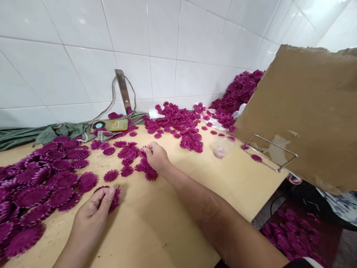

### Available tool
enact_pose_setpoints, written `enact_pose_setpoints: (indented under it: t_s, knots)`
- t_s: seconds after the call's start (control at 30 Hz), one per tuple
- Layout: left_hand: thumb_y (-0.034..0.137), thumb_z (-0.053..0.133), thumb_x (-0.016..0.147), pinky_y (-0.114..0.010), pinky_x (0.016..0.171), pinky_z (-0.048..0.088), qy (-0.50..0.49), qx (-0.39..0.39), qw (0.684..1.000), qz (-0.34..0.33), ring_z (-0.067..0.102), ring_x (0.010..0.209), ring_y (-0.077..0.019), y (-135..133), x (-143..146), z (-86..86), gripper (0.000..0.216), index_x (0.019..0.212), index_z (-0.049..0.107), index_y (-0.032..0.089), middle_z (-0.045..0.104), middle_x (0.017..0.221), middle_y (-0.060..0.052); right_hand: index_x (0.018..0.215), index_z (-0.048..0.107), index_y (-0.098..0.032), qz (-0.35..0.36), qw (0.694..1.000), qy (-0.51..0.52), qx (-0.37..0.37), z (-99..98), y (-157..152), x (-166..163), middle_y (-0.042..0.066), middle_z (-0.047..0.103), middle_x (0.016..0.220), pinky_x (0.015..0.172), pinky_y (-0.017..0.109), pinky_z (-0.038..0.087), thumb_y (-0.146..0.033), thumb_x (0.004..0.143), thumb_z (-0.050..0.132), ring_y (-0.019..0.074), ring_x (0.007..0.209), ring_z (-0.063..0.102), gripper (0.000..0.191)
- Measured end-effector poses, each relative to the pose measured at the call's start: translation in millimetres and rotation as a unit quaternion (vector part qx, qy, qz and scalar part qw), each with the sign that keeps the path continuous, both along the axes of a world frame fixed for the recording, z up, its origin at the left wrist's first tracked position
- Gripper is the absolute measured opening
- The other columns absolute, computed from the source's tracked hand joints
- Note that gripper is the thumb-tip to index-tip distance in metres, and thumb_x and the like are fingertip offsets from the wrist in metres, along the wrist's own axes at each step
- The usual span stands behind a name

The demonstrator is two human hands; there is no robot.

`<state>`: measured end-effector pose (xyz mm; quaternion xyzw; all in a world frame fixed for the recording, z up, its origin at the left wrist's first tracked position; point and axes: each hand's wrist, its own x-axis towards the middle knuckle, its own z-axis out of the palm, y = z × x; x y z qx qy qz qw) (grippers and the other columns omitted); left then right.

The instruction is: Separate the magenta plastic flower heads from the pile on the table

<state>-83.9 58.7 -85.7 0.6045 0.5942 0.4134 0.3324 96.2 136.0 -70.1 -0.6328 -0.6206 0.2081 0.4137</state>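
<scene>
Thumb and fingers of my left hand (96,208) pinch a magenta fabric flower piece (115,201) with a fringed edge, low over the table's near left. Farther forward, my right hand (156,158) is closed, its fingertips at a loose cluster of smaller magenta flower pieces (129,152). Whether one of them is between those fingers is hidden. One fringed piece (151,173) lies just below the right hand. To the left spreads a heap of larger magenta flower discs (61,178).
A phone (117,125) lies on a green cloth (52,131) along the tiled wall. More pieces lie in a middle pile (178,121) and a back-right heap (242,89). A clear plastic cup (223,143), a wire frame (275,150) and a cardboard sheet (304,108) are on the right.
</scene>
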Motion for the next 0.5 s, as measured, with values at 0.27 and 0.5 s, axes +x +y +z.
enact_pose_setpoints:
  t_s: [0.27,0.5]
  knots:
    - [0.057,0.061,0.055,-0.028,0.055,0.046,-0.053,0.008,0.998,0.037,0.054,0.060,-0.0165,-2.5,7.0,-3.2,0.038,0.069,0.060,0.022,0.060,0.066,-0.001,0.057,0.031,-0.020,0.028,1.000,0.001,0.007,5.9,0.5,4.2,-0.005,0.038,0.056,0.053,0.023,0.027,-0.030,0.084,0.043,0.0107,0.056,0.036,0.031]
    - [0.058,0.060,0.058,-0.024,0.051,0.044,-0.061,0.026,0.998,0.016,0.049,0.053,-0.0132,-9.5,17.0,7.5,0.038,0.060,0.056,0.020,0.053,0.055,0.001,0.072,0.042,-0.020,0.054,0.992,0.115,-0.002,-1.9,13.2,4.2,-0.006,0.048,0.063,0.054,0.020,0.036,-0.016,0.074,0.050,0.0090,0.057,0.046,0.009]
